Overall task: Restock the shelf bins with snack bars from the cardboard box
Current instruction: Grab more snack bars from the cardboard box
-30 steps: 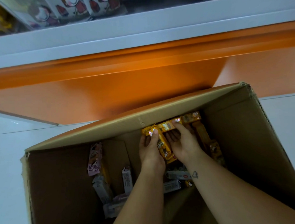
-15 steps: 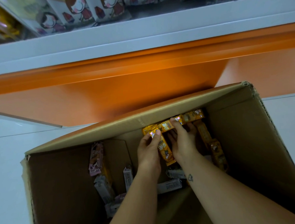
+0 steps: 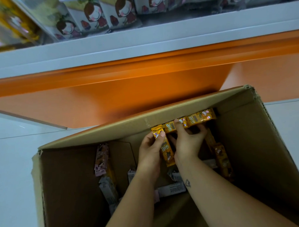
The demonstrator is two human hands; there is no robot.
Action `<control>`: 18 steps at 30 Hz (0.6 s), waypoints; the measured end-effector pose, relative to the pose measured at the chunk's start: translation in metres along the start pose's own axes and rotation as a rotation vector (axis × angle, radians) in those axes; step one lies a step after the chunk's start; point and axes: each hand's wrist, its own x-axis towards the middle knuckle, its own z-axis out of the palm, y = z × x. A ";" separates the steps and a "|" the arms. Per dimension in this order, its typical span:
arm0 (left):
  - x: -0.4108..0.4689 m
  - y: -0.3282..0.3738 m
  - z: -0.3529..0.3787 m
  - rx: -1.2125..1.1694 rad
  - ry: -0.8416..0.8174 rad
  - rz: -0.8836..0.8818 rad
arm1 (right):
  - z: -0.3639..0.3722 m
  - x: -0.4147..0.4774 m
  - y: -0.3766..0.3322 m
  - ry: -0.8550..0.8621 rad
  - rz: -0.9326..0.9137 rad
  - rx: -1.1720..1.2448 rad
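Note:
A large open cardboard box (image 3: pixel 112 132) stands on the floor below me. Both my arms reach into it. My left hand (image 3: pixel 151 151) pinches the top of a yellow snack bar (image 3: pixel 166 152) that hangs between my hands. My right hand (image 3: pixel 187 142) grips a row of yellow snack bars (image 3: pixel 199 118) held against the box's far wall. More yellow bars (image 3: pixel 220 154) lean at the right inside. A pink bar (image 3: pixel 101 160) and several white-wrapped bars (image 3: pixel 171 189) lie on the box bottom.
An orange shelf base (image 3: pixel 127 83) with a white ledge (image 3: pixel 142 40) runs across above the box. Bins of illustrated snack packets (image 3: pixel 96 16) sit on the shelf, with yellow packs (image 3: pixel 9 21) at the far left. White floor tiles (image 3: pixel 10 162) surround the box.
Both hands have lifted a little higher toward the box's far wall with the yellow bars. The view has tilted up, showing more of the shelf packets.

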 end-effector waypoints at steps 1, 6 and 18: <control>-0.001 0.001 0.000 -0.002 -0.023 -0.001 | 0.000 -0.002 -0.002 0.010 -0.015 -0.011; -0.014 0.006 0.004 0.051 -0.052 0.045 | -0.003 -0.014 -0.014 0.007 -0.089 -0.056; -0.111 0.037 0.005 0.060 -0.112 0.254 | -0.021 -0.103 -0.065 -0.165 -0.267 -0.111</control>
